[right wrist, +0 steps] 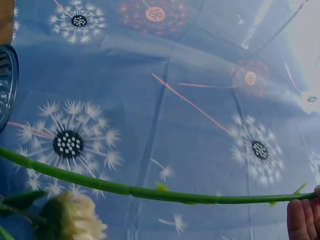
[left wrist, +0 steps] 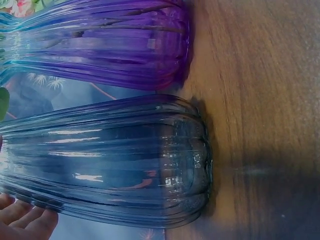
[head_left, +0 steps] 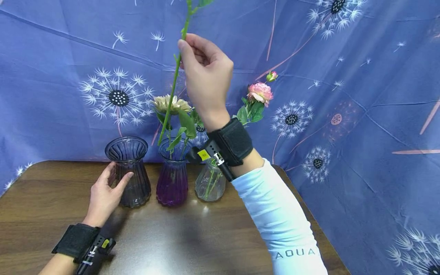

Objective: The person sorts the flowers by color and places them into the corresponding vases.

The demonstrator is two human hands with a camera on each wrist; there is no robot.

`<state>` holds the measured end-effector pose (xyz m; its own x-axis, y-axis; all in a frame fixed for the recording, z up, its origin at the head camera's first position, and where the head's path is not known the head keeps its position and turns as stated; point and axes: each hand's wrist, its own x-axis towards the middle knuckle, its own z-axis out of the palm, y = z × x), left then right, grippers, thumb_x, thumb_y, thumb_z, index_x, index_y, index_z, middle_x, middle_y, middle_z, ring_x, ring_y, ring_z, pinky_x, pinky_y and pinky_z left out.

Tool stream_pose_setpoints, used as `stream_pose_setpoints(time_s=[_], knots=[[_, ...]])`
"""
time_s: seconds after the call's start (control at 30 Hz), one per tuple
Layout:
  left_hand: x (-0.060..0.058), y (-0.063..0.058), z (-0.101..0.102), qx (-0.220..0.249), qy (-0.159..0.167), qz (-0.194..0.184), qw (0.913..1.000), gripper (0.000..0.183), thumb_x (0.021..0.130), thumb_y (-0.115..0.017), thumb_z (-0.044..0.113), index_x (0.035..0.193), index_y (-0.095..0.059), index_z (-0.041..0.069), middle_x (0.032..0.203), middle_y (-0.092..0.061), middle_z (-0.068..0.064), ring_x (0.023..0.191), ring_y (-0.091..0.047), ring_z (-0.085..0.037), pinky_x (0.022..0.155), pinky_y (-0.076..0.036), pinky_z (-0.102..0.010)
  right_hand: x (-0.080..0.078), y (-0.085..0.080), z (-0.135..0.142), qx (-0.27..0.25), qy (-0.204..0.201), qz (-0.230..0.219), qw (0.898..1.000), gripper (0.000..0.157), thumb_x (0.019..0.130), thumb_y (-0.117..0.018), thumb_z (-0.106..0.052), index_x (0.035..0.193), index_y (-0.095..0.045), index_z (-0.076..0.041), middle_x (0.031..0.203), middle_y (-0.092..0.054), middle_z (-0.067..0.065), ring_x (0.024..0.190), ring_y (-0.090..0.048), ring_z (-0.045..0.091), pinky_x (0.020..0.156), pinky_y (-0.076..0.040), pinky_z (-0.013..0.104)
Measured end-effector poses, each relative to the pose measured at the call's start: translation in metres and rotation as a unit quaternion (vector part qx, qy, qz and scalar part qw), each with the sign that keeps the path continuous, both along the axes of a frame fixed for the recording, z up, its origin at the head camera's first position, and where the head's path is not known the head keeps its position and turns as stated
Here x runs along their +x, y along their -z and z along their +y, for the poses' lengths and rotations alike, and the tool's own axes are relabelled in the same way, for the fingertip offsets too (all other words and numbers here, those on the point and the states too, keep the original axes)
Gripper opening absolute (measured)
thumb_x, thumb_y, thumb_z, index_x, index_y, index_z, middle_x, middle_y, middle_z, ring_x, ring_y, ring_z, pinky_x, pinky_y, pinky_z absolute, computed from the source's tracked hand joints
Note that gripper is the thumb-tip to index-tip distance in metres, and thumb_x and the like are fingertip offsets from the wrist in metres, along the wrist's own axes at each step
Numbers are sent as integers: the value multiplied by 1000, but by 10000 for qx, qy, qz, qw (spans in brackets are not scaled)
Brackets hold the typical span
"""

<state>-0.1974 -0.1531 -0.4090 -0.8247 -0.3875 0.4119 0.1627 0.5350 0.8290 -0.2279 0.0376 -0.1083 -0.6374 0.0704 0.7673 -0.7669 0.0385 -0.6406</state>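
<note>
My right hand [head_left: 210, 76] pinches a long green flower stem [head_left: 174, 86] between thumb and fingers, high in front of the backdrop. The stem slants down to the left, its lower end over the vases; its top runs out of the head view. My left hand [head_left: 104, 196] holds a dark grey ribbed glass vase [head_left: 137, 187] from the left, thumb across its front and fingers at its side. That vase [left wrist: 115, 165] stands upright on the table, with the left fingertips [left wrist: 42, 222] against it in the left wrist view.
Beside the grey vase stands a purple glass vase [head_left: 172, 187] with a cream flower [head_left: 172, 104]. Right of it, a clear glass vase [head_left: 210, 185] holds stems, partly behind my right wrist. A pink flower [head_left: 260, 93] rises there. A blue dandelion-print cloth [head_left: 343, 133] hangs behind the brown wooden table [head_left: 161, 236].
</note>
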Motion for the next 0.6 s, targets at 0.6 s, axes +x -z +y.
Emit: stream_pose_setpoints(time_s=[0.6], knots=[[1,-3,-1,83,199,2,9998,62,88,-65,29,138,-41,0,133,-51,-26,118,-53,-43,96,-44,-53,0,37,-32,471,24,291,9985,21,89,-60,-2,106,-64,9,91,-68,20,75,-64,20,69,-55,17]])
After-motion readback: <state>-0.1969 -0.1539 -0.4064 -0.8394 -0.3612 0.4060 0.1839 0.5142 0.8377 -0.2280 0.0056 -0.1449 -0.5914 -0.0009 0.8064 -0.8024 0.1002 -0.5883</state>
